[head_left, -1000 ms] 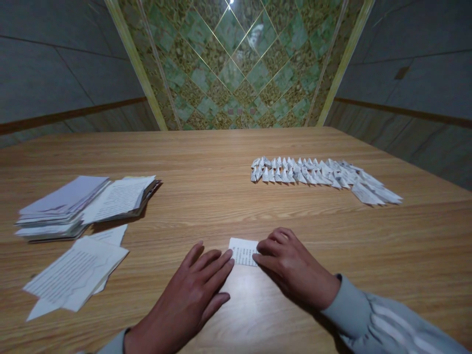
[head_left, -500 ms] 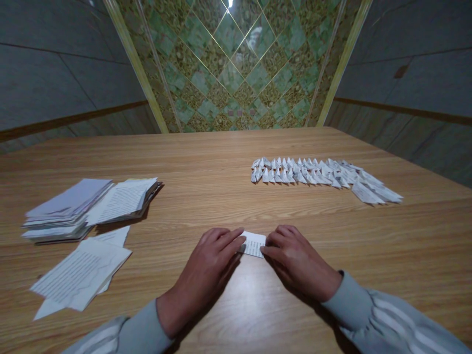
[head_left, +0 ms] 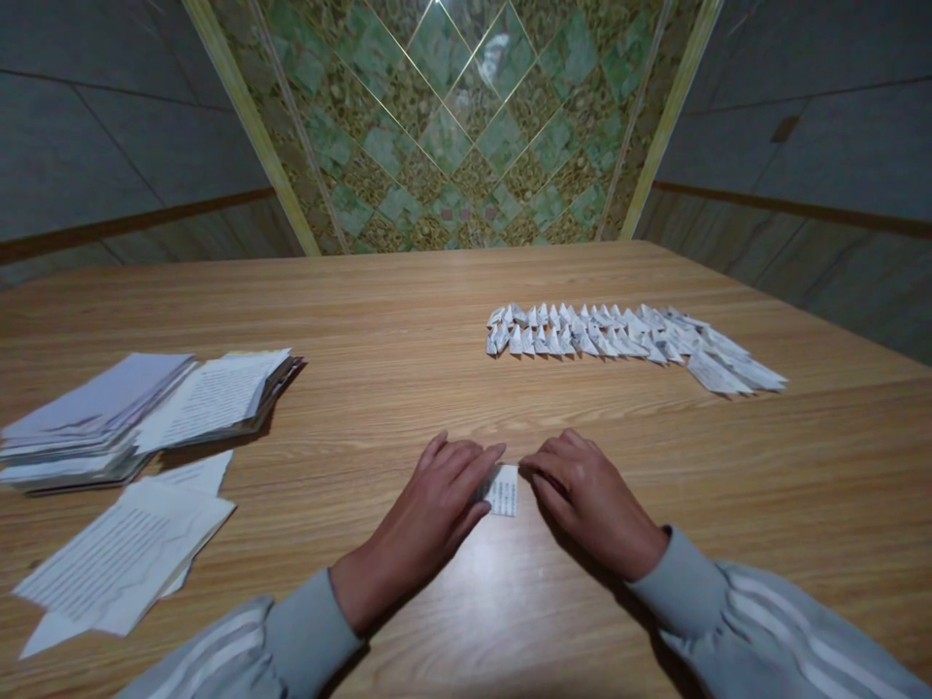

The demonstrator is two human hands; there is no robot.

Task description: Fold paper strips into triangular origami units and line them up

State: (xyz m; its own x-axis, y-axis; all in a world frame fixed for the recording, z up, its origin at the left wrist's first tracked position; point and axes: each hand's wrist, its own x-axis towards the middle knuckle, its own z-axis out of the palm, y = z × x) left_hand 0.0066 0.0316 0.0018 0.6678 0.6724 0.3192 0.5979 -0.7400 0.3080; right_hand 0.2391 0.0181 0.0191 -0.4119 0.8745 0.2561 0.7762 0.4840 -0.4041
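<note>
A small folded piece of printed paper [head_left: 504, 491] lies on the table in front of me. My left hand [head_left: 448, 490] covers its left part, with the thumb at the lower edge and fingers along the top, gripping it. My right hand [head_left: 589, 495] rests just beside the paper's right edge. Its fingers are bent and drawn together, the tips close to the upper right corner. Nothing shows in them, and a thin strip of table seems to separate them from the paper.
Two rows of folded paper pieces [head_left: 582, 335] stand at the back right of the wooden table [head_left: 379, 311]. Stacks of paper [head_left: 102, 398] lie at the left, with an open printed pile [head_left: 218, 393] beside them. Loose printed sheets [head_left: 123, 553] overlap nearer me. A tiled wall [head_left: 444, 136] rises behind.
The paper has turned slightly and more of its left side is covered by my left hand. My right fingers have come off its right edge. My view has shifted a little.
</note>
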